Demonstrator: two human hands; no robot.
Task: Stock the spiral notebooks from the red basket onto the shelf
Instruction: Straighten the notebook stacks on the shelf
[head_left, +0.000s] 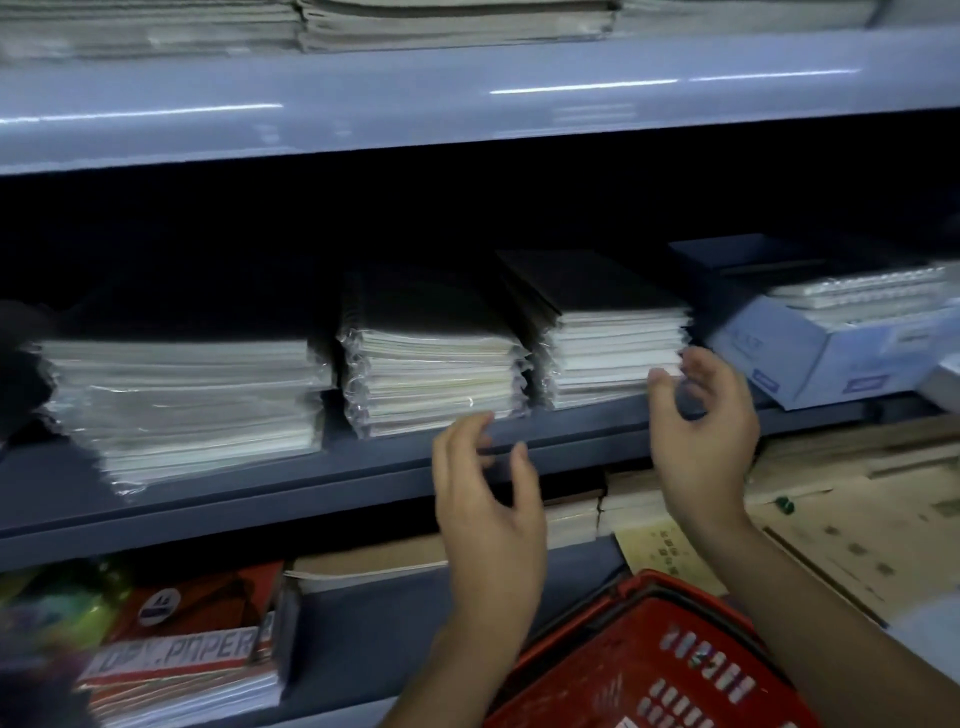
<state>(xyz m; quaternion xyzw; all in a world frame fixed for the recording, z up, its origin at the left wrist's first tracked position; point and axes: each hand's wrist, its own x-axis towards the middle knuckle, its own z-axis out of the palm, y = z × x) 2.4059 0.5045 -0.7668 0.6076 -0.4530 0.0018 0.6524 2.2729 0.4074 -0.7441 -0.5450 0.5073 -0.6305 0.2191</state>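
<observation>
On the grey shelf (218, 499) there are three stacks of notebooks wrapped in clear plastic, with the page edges turned to the front, probably so that a buyer can pull one out easily. The left stack (182, 400) lies at about nine o'clock of the view, the middle stack (431, 379) near the centre, and the right stack (613, 348) at about two o'clock from the centre; I cannot read any writing on them, and the spiral bindings are not clearly seen. At seven o'clock, on the lower shelf, lies a red pack of paper (202, 639) where I read only "PAPER". The left hand (488, 499) is in front of the shelf edge, under the middle stack, with loose spread fingers and nothing in it. The right hand (701, 431) is just beside the lower right corner of the right stack, also loose and holding nothing; I think both hands have just straightened or released this stack. The red basket (665, 670) stands at five o'clock, under the forearms, and the part I see shows no notebooks, so the stocking seems nearly finished. At three o'clock a pale blue box (831, 358) holds spiral notebooks; its label is too blurred to read.
</observation>
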